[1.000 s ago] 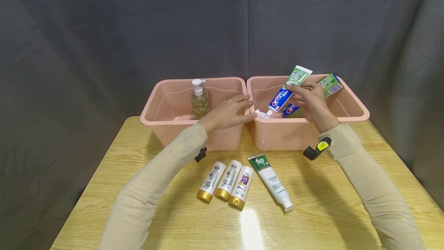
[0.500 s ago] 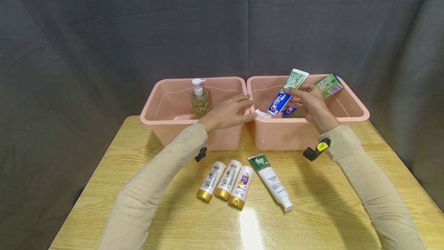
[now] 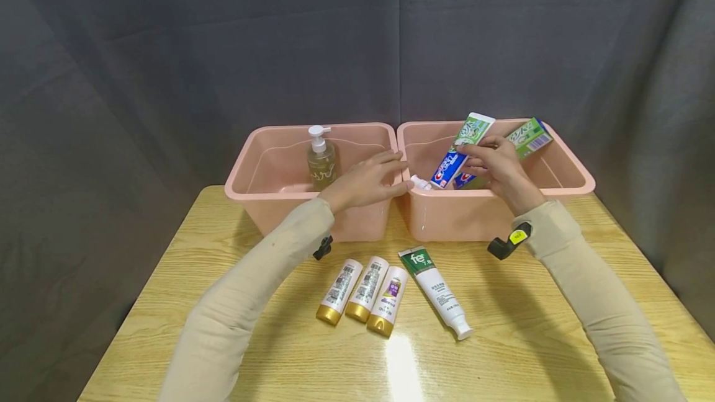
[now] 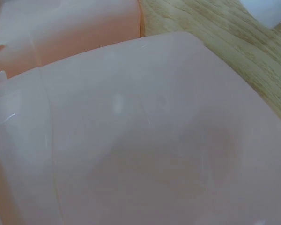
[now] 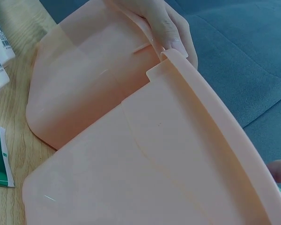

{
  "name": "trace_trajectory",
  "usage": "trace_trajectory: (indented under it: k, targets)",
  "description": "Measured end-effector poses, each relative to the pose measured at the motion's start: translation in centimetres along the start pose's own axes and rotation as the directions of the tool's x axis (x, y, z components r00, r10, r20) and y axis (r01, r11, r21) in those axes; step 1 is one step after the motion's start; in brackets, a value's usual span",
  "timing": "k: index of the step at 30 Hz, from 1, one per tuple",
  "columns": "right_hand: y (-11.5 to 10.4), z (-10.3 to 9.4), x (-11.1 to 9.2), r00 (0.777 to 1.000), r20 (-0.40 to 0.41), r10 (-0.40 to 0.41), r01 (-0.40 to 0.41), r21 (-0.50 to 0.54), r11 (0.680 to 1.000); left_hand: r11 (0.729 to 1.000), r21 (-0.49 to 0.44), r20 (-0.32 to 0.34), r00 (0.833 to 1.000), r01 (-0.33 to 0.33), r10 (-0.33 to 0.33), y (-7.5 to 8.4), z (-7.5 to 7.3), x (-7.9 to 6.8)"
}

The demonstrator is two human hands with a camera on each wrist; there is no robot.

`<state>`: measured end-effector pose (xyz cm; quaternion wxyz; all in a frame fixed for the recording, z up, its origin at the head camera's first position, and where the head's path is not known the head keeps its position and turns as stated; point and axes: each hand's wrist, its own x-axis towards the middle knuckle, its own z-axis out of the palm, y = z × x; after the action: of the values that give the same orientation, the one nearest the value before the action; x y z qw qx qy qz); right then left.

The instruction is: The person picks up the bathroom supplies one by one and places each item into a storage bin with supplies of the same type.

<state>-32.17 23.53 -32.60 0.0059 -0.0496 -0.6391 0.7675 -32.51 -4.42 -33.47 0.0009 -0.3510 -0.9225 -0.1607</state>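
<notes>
My right hand [image 3: 499, 166] pinches a blue-and-green toothpaste tube [image 3: 472, 131] by its middle. The tube slants cap-down inside the right pink bin [image 3: 455, 219], its cap end hidden behind the front rim. Behind that hand leans a green-and-blue toothpaste box [image 3: 533, 135], partly covered by it. A small white item [image 3: 421, 183] shows at the bin's near left corner. My left hand [image 3: 365, 180] rests across the adjoining rims, its fingers loosely extended; the right wrist view shows those fingers [image 5: 166, 35] at the rim. The left pink bin [image 3: 363, 222] holds a pump bottle [image 3: 322, 165].
Three white tubes with gold caps, a left one [image 3: 340, 290], a middle one [image 3: 368, 289] and a right one [image 3: 388, 301], lie on the wooden table [image 3: 279, 358]. Beside them lies a green-and-white toothpaste tube [image 3: 437, 290]. A dark curtain [image 3: 335, 36] hangs behind the bins.
My right hand has lowered the blue-and-green toothpaste tube a little deeper into the right bin, with a slight shift left. The left hand has stayed in place.
</notes>
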Motion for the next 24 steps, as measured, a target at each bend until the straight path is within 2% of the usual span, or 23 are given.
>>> trace_trajectory:
  k: [7, 14, 17, 24]
  targets:
    - [0.14, 0.01, -0.03, 1.000, 0.008, -0.002, 0.002, -0.003, 1.000, 1.000, 0.009, -0.002, 1.000, -0.004, 0.004, -0.06, 0.01, -0.07]
    - [0.08, 0.02, -0.30, 1.000, 0.016, -0.001, 0.002, -0.086, 0.996, 1.000, 0.006, -0.008, 1.000, -0.015, 0.015, 0.01, 0.03, -0.11]
    - [0.07, -0.04, -0.37, 1.000, 0.030, 0.002, 0.001, -0.084, 0.996, 1.000, 0.005, -0.012, 1.000, -0.018, 0.018, 0.08, 0.01, -0.07]
    - [0.10, -0.07, -0.28, 1.000, 0.001, 0.007, -0.007, -0.128, 0.992, 1.000, 0.010, -0.011, 1.000, -0.019, 0.019, 0.24, -0.03, 0.02]
